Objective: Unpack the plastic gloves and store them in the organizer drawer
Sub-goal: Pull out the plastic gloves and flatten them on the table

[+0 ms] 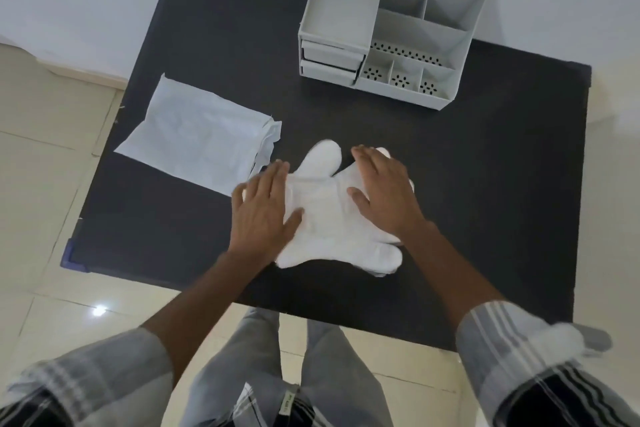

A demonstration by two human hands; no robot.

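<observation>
Gloves (pixel 332 215) at table (pixel 194 45) centre, thin, white, crinkled. Left hand (pixel 265 210) and right hand (pixel 384 191) lie flat on them, palms down, fingers spread, gripping nothing. Risk: slick layers sliding apart when lifted. Wrapper (pixel 201 135) at 10 o'clock; organizer (pixel 391 28) at 1 o'clock, drawers (pixel 330 62) closed.

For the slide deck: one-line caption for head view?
Both hands flatten plastic gloves beside emptied packet; organizer drawers shut.

No legible text, brand, number or sign is present. A small label (pixel 287 404) on the person's clothing at the bottom edge carries marks too small and blurred to read. The packaging (pixel 201 135) shows no readable print.
</observation>
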